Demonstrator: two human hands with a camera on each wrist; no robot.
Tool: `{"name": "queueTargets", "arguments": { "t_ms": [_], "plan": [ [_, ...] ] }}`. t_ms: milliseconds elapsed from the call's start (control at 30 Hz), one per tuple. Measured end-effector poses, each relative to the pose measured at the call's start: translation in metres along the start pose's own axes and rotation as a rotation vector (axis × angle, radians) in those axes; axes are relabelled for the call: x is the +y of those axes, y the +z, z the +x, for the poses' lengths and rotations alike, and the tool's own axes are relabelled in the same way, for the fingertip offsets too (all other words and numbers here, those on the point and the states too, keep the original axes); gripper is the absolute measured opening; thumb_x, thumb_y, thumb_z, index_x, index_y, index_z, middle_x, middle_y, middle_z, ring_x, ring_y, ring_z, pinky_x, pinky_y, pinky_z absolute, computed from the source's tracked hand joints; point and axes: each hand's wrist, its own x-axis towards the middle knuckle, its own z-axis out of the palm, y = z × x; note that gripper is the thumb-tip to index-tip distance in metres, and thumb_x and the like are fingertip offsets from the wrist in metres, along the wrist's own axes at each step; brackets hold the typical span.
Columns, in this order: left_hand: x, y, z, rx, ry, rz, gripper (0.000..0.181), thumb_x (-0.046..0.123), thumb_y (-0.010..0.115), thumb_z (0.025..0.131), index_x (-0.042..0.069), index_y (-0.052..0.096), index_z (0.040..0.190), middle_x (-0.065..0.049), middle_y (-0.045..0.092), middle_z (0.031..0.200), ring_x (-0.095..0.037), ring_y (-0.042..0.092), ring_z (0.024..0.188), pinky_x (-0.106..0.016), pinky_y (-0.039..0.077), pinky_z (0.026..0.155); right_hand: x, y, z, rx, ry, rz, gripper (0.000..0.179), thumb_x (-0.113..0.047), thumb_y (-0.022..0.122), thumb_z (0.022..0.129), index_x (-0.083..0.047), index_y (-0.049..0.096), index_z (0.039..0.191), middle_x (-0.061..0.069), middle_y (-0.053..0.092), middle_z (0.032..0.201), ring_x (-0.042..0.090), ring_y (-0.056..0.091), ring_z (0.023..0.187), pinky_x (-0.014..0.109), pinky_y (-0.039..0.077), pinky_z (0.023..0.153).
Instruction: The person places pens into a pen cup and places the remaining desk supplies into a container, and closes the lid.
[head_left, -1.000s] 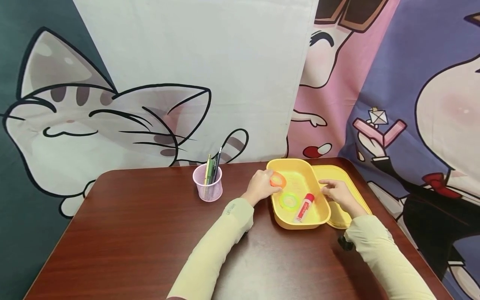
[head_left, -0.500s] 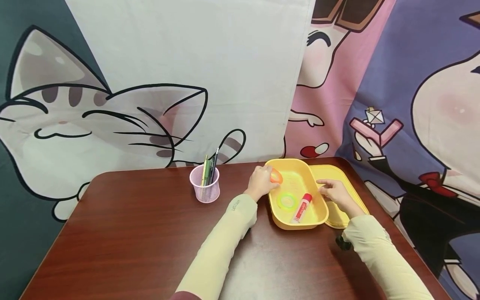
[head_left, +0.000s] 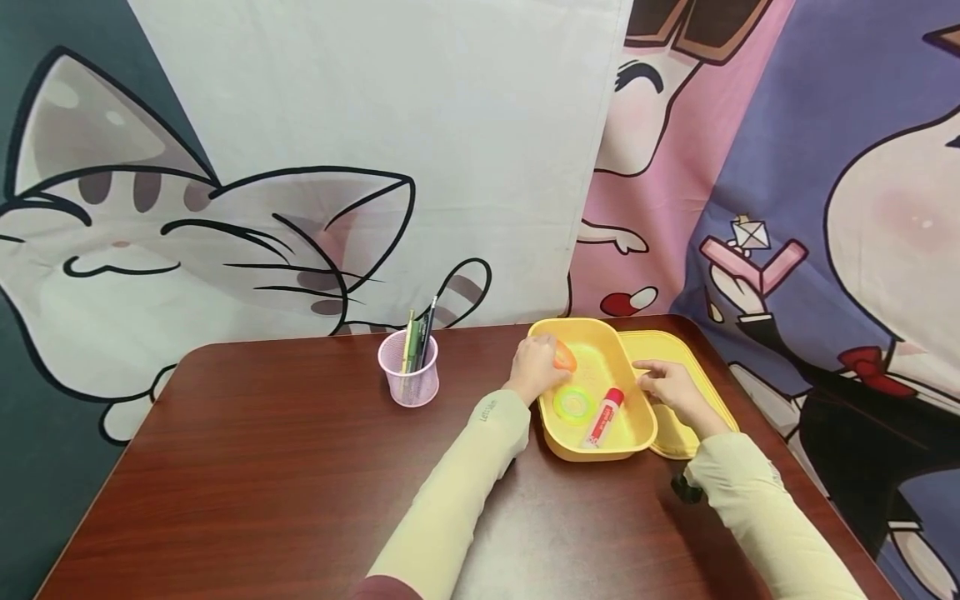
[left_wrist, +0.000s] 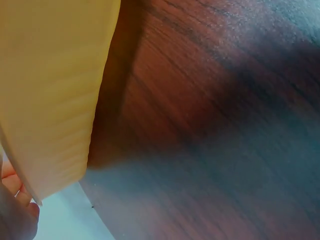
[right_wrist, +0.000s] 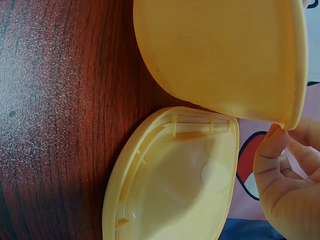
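Observation:
In the head view a yellow plastic box (head_left: 643,421) stands on the table. My left hand (head_left: 536,368) reaches over its left side and holds an orange ring (head_left: 566,357), seen tilted inside the box. A flat green-yellow ring (head_left: 573,405) and a red-capped glue stick (head_left: 604,417) lie on the box floor. My right hand (head_left: 672,387) is at the right side; in the right wrist view its thumb and fingers (right_wrist: 272,145) pinch the box rim. The left wrist view shows only part of the left hand (left_wrist: 17,202) by the box wall, the orange ring hidden.
A yellow lid (head_left: 693,367) lies partly behind the right hand, beside the box. Left of the box a pink mesh cup (head_left: 408,379) holds several pens. The brown table (head_left: 262,467) ends at a wall hanging (head_left: 510,167) with cartoon drawings.
My left hand has lifted the orange ring from a flatter pose to a tilted one, then shifted it slightly right over the box. The right hand stays at the rim.

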Motion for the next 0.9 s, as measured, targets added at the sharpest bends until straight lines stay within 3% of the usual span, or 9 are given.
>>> {"name": "queueTargets", "arguments": {
  "t_ms": [467,733,900],
  "plan": [
    [-0.005,-0.001,-0.007,0.024,0.005,-0.031,0.050,0.042,0.060,0.080,0.010,0.053,0.118,-0.001,0.055,0.118,-0.017,0.052,0.106,-0.028,0.037,0.097,-0.002,0.003,0.000,-0.003,0.008,-0.021,0.042,-0.001,0.048,0.083,0.012,0.042,0.123,0.001,0.051,0.070,0.008,0.048,0.057,0.022,0.046,0.054],
    [-0.012,-0.005,-0.014,0.097,0.001,-0.226,0.052,0.035,0.062,0.080,0.011,0.050,0.125,-0.001,0.051,0.128,-0.019,0.047,0.116,-0.029,0.038,0.097,-0.004,0.000,-0.002,-0.010,0.017,-0.033,0.043,-0.002,0.049,0.085,0.011,0.041,0.125,0.004,0.054,0.077,0.007,0.050,0.063,0.023,0.050,0.059],
    [-0.017,-0.006,-0.020,0.201,-0.008,-0.342,0.044,0.029,0.063,0.080,0.009,0.055,0.119,-0.004,0.056,0.121,-0.020,0.051,0.112,-0.029,0.039,0.096,-0.004,-0.006,-0.003,-0.011,0.023,0.011,0.045,-0.006,0.050,0.086,0.011,0.038,0.126,-0.004,0.056,0.075,0.006,0.052,0.064,0.024,0.049,0.058]
  ]
}}
